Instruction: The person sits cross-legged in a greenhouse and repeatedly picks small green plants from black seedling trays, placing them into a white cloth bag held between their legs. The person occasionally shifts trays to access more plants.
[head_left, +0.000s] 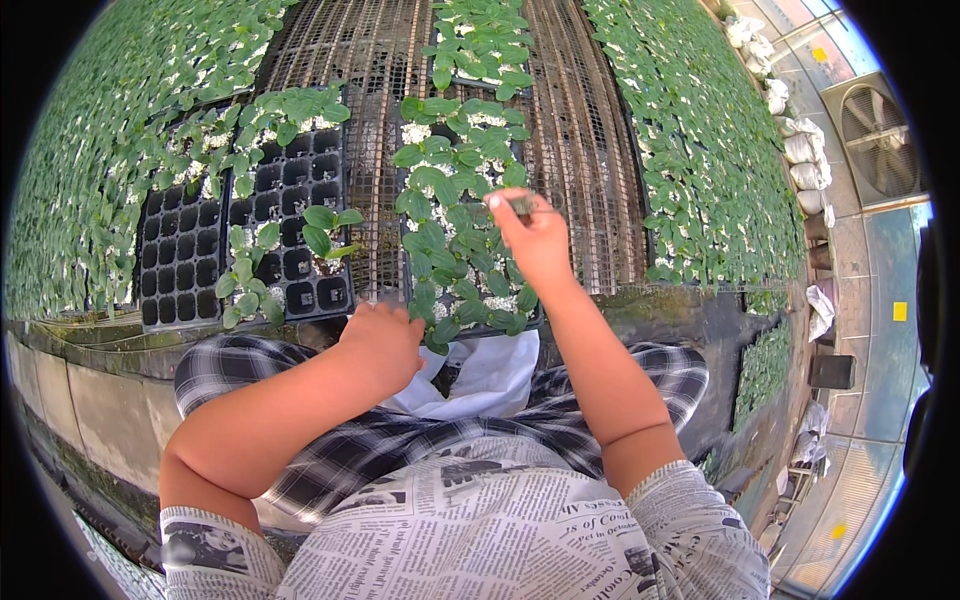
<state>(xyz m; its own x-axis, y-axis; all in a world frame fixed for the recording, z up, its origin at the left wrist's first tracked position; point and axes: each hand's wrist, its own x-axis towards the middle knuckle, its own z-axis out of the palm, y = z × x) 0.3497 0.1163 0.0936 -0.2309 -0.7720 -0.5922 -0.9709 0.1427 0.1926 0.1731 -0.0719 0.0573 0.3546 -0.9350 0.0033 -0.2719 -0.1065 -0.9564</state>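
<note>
A black plug tray of broad-leaved green seedlings (457, 225) stands before me, with white granular medium among the plants. Over its right side is my right hand (536, 236), fingers curled. A blurred grey-green thing shows at those fingers; whether they grip it is unclear. My left hand (384, 341) is bent at the tray's front left corner, its fingertips partly hidden. To the left lies a partly emptied black plug tray (289, 180) with a few seedlings and bare cells. A loose-looking seedling (324, 232) leans over its right part. A white cloth or bag (480, 382) hangs open below the hands.
Another plug tray with bare cells (180, 255) adjoins on the left. Dense seedling beds (712, 150) flank the slatted mesh bench (577, 135). White sacks (806, 157) and a large fan (877, 139) stand along the right wall. My knees are close under the bench edge.
</note>
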